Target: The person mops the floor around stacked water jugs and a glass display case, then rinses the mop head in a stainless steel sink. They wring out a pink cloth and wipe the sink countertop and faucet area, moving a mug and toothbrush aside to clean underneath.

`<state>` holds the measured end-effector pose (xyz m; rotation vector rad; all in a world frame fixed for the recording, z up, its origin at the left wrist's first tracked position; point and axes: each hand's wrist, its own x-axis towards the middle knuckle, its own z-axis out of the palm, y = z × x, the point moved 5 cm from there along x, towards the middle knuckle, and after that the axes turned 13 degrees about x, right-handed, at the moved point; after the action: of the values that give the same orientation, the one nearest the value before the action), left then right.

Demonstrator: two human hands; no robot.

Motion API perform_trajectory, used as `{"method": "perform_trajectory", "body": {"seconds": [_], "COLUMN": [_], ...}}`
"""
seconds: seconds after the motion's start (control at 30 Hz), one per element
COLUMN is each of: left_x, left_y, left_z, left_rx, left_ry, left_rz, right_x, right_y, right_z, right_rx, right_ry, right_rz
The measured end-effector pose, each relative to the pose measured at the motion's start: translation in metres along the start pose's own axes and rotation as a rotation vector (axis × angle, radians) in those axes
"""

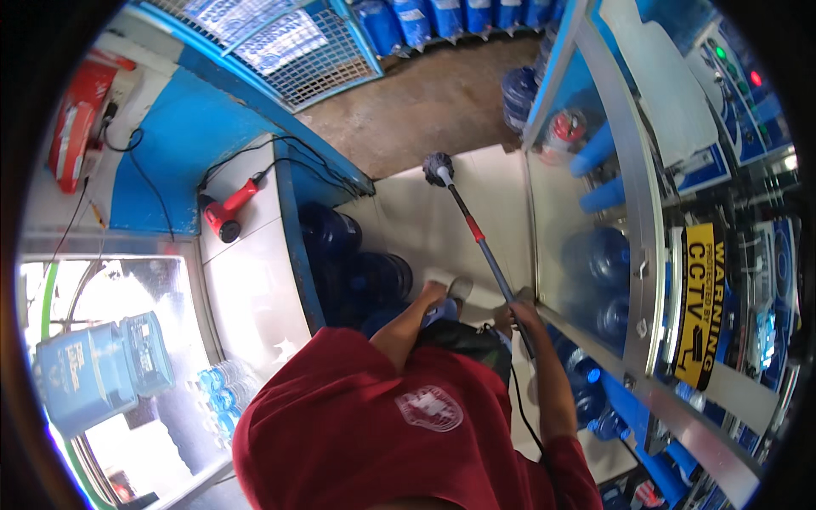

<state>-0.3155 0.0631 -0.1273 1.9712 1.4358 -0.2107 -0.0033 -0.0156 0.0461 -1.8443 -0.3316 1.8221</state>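
My right hand [524,314] is wrapped round the grey and red handle of a mop [497,269]. The handle slants away from me, and its dark, stringy head [437,166] rests on the pale tiled floor [484,191] near the step to the brown floor. In front of my body, my left hand [433,292] hangs apart from the mop, close to the blue water bottles [382,279]. Its fingers are too small and turned away to make out. A thin black cord hangs beside my right forearm.
A red heat gun [228,214] with a black cord lies on the tiled ledge at left. Glass-panelled, metal-framed cabinets [633,280] line the right, with large bottles behind the glass. A blue mesh gate [297,55] and wrapped blue containers [446,19] stand farther off.
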Motion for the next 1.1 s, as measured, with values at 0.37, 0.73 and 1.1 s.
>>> {"method": "perform_trajectory", "body": {"seconds": [0.37, 0.73, 1.1], "left_x": [-0.092, 0.136, 0.242], "left_y": [-0.009, 0.089, 0.066], "left_z": [-0.205, -0.211, -0.357], "left_rx": [-1.299, -1.527, -1.699], "left_ry": [0.078, -0.037, 0.158], "left_rz": [-0.470, -0.301, -0.536], "right_x": [0.012, -0.349, -0.502], "right_y": [-0.050, -0.068, -0.122], "right_z": [0.075, -0.015, -0.037], "right_rx": [-0.322, -0.493, -0.572], "right_ry": [-0.054, 0.153, 0.076], "right_rz": [-0.183, -0.300, 0.178]}}
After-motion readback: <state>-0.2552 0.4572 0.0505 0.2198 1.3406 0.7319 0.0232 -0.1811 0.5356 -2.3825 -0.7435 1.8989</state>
